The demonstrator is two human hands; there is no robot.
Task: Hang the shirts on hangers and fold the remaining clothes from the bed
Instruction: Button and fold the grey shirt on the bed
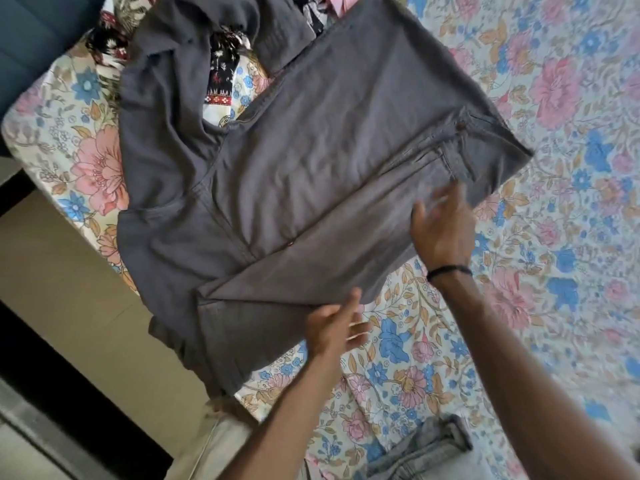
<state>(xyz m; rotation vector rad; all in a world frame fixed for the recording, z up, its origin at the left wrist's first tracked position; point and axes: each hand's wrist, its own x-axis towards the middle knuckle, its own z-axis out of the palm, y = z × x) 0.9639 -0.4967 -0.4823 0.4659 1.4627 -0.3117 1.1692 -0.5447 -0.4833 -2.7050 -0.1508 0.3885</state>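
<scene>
Grey trousers (311, 174) lie spread flat on the bed (571, 237), which is covered by a floral sheet in pink, blue and tan. The trousers are doubled over, one leg laid along the other, with the waistband, a button and a pocket toward the bed's inner side. The leg ends reach to the bed's near edge, where the cloth hangs a little over the side above the tan floor (69, 289).

The right hand (443, 226) is over the waist end of the trousers, fingers straight and spread, blurred; whether the fingertips touch the cloth or hover just above it I cannot tell. A dark band (448, 271) circles that wrist. The left hand (336, 327) is at the trousers' nearer long edge, fingers relaxed and slightly parted, thumb up against the cloth's edge; it pinches nothing that shows.

Beyond the trousers, toward the bed's far corner, a rumpled grey garment (166, 98) of the same shade lies partly under them. A black patterned cloth (221, 64) with red and white print shows through the gap between the two.

At the bed's near edge, close to the person, lies a piece of pale blue denim (426, 452), its hem rolled, well apart from the trousers.
</scene>
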